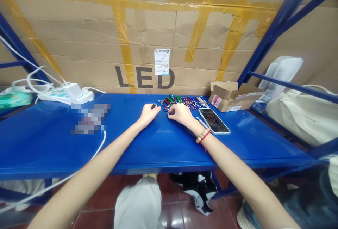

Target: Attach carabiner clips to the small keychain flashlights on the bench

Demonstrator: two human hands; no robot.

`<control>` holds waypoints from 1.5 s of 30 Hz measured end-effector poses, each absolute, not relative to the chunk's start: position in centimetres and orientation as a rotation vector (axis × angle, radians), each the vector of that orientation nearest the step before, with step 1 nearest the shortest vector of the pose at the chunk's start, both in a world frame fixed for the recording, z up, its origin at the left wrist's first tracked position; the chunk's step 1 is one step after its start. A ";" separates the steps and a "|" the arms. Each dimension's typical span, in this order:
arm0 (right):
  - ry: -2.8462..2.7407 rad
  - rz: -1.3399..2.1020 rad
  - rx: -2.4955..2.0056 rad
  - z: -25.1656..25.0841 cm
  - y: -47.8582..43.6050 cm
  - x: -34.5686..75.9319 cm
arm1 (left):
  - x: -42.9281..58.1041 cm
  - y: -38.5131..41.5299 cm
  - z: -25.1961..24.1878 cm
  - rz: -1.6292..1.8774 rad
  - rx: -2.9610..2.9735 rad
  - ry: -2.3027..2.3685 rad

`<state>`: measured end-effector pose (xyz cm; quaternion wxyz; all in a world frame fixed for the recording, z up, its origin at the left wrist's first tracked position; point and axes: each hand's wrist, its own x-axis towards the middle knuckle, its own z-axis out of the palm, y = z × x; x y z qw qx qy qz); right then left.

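Observation:
My left hand (pixel 148 115) is closed around a small black piece (pixel 153 106) whose end shows above the fingers. Beside it, a little to the right, my right hand (pixel 181 114) is pinched together. A tiny shiny bit shows at its fingertips, too small to name. Just behind the hands lies a row of small coloured metal tubes with clips (pixel 182 100), in green, red, purple, blue and silver. My right hand covers part of that row. The two hands are apart, above the blue tabletop (pixel 158 144).
Right of my right wrist lie a smartphone (pixel 214 120) and a pen-like stick (pixel 202 122). An open cardboard box (pixel 229 97) stands behind them. At left are a white power strip (pixel 76 96), a blurred-out item (pixel 91 119) and a white cable (pixel 101 142). A large carton (pixel 92 45) stands behind.

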<state>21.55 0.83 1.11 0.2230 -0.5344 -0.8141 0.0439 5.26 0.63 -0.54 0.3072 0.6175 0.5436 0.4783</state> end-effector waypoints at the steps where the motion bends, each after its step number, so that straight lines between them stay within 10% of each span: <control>1: -2.239 0.141 -1.470 1.1 0.9 21.5 | 5.3 0.6 -0.5 1.255 1.634 1.444; 45: -1.977 0.608 -1.183 0.6 1.8 21.9 | 5.4 0.5 -0.6 1.075 1.992 1.449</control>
